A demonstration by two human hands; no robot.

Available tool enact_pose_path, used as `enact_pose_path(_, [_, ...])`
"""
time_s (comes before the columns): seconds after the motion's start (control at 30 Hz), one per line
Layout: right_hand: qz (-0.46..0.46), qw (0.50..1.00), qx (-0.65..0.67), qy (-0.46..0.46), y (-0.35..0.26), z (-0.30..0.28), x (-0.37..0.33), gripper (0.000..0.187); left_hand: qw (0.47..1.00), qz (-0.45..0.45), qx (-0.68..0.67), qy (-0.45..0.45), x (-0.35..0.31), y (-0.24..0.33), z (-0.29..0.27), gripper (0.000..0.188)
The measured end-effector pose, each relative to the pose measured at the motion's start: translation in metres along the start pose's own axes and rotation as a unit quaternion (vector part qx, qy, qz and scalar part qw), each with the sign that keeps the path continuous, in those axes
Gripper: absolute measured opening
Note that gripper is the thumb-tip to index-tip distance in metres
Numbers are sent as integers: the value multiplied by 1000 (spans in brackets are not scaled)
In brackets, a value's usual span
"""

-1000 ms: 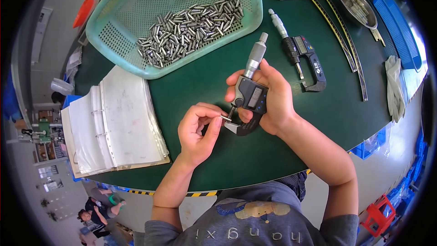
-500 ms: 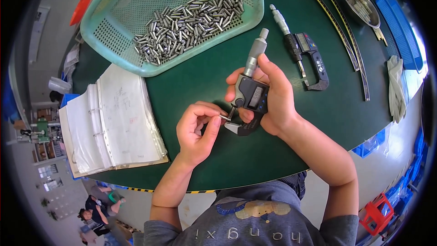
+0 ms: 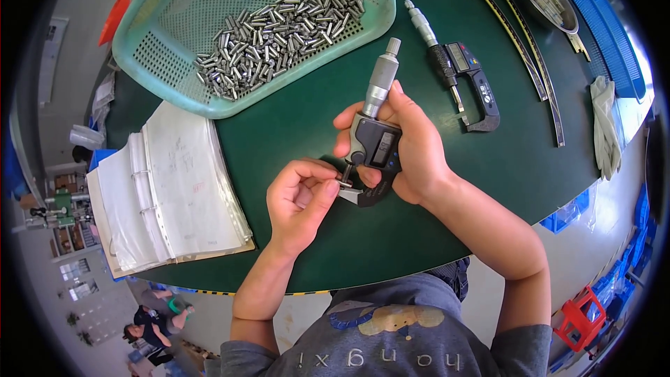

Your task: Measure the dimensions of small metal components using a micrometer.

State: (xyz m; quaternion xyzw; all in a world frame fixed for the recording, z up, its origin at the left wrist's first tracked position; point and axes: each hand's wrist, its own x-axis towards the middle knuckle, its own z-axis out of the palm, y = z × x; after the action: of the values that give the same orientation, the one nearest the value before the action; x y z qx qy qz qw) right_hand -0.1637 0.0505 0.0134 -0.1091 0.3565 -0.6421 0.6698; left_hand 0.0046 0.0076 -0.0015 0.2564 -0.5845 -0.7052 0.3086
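Observation:
In my right hand (image 3: pixel 419 146) is a digital micrometer (image 3: pixel 375 141), its grey thimble pointing away from me and its frame tilted toward my left hand. The fingers of my left hand (image 3: pixel 296 202) are closed in a pinch on a small metal pin (image 3: pixel 344 183). The pin lies at the micrometer's measuring gap, by the spindle and anvil; whether both faces touch it is too small to tell. Beyond my hands, a green plastic basket (image 3: pixel 230 108) holds a heap of similar shiny metal pins (image 3: pixel 279 35).
A second digital micrometer (image 3: pixel 457 73) lies right of my hands, near two long calipers (image 3: pixel 516 35). Farther right are a metal bowl (image 3: pixel 569 22), a blue basket (image 3: pixel 607 35) and a pale glove (image 3: pixel 605 126). An open ring binder (image 3: pixel 188 181) lies at left. Another person (image 3: pixel 150 328) sits beyond the table.
The micrometer and my right hand have shifted slightly left in the picture, as has the whole table scene. The pin now sits closer in at the measuring gap; my left hand keeps its pinch.

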Motion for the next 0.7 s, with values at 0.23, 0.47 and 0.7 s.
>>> enact_pose_path(0.23, [-7, 1000, -2, -15, 1, -2, 1, 62, 1000, 5, 15, -9, 0, -2, -1, 11])
enact_pose_path(0.47, [-17, 1000, 15, -20, 1, -2, 0, 58, 1000, 0, 12, -5, 1, 3, 1, 10])
enact_pose_path(0.7, [-16, 1000, -8, -2, 2, -2, 1, 62, 1000, 0, 22, -7, 1, 1, 0, 10])
